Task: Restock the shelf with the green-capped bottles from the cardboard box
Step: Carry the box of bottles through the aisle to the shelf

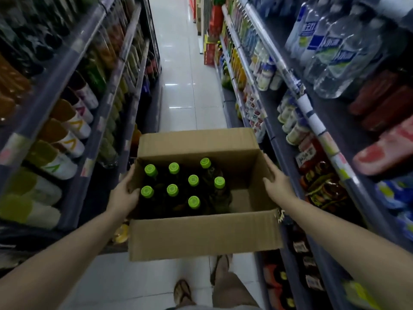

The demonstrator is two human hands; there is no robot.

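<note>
Now, cardboard box [201, 238] of green-capped bottles [194, 180], gripped between both hands, left hand [124, 195], right hand [278, 183].

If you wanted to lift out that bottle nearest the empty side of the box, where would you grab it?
Probably by the neck just under its green cap, coming straight down from above. The dark bottle stands upright in the open cardboard box beside bare floor, so only its top is easy to reach. Both hands are holding the box now.

Bare forearms with no sleeves in view; left hand [123, 196] and right hand [277, 184] ungloved; khaki shorts [232, 287]; brown sandals [182, 291].
</note>
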